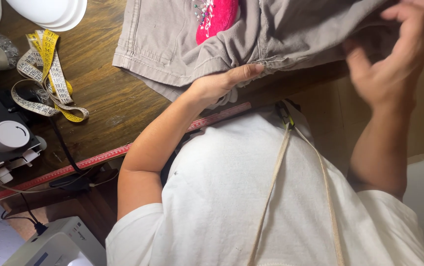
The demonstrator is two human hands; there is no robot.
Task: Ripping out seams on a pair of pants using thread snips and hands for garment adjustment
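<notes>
Grey garment (271, 34), top cut off, clenched in left hand (219, 86); blurred right hand's (394, 59) grip unclear.

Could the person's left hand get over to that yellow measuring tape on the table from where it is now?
Probably yes. The left hand grips the grey garment's edge, and the yellow measuring tape lies coiled further left, with bare wooden table between them. The hand would have to release the cloth first.

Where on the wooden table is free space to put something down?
Bare wood lies between the yellow tape measure and the grey garment. The left edge is crowded by machines; both hands grip the garment.
</notes>
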